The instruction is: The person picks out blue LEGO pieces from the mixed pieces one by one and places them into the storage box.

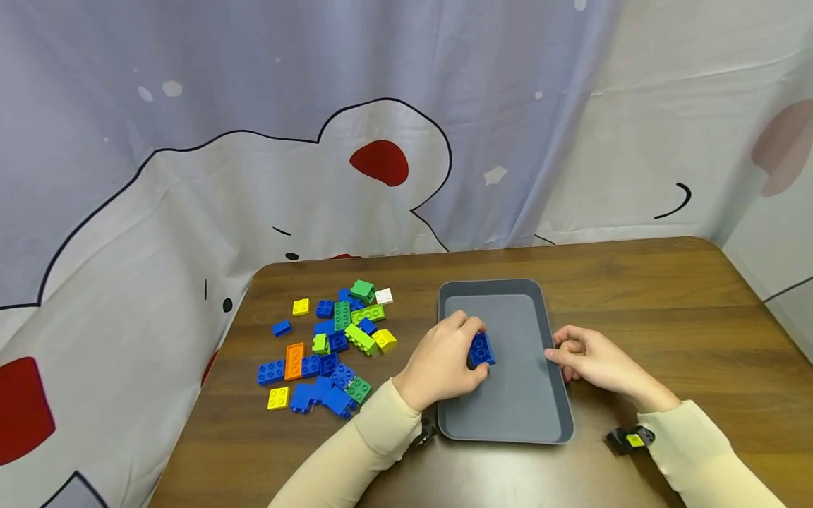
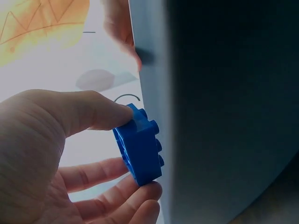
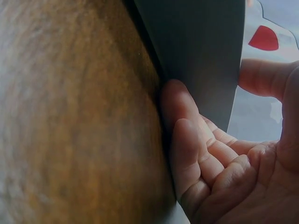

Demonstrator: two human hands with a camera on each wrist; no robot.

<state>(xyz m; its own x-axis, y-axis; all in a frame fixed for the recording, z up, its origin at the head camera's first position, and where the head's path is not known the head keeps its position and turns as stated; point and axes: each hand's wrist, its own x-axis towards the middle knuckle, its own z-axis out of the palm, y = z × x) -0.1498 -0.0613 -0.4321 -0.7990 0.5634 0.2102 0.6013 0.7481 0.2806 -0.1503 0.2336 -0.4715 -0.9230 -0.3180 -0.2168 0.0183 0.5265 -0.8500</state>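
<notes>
Over the grey tray [image 1: 514,402], my left hand [image 1: 441,363] pinches a blue toy brick [image 1: 482,349] between thumb and fingers. In the left wrist view the studs of this blue brick [image 2: 145,154] face the tray, and its hollow side is turned toward the palm. At the tray's right side, my right hand [image 1: 587,360] holds the rim. The right wrist view has the thumb [image 3: 264,79] at the top edge and curled fingers against the outer wall [image 3: 201,56], low down by the wooden table [image 3: 79,121].
Left of the tray lies a loose spread of toy bricks: several blue ones [image 1: 271,372], green ones [image 1: 342,315], yellow ones [image 1: 278,398], an orange one [image 1: 294,361] and a white one [image 1: 384,296]. A patterned curtain [image 1: 254,197] hangs behind the table.
</notes>
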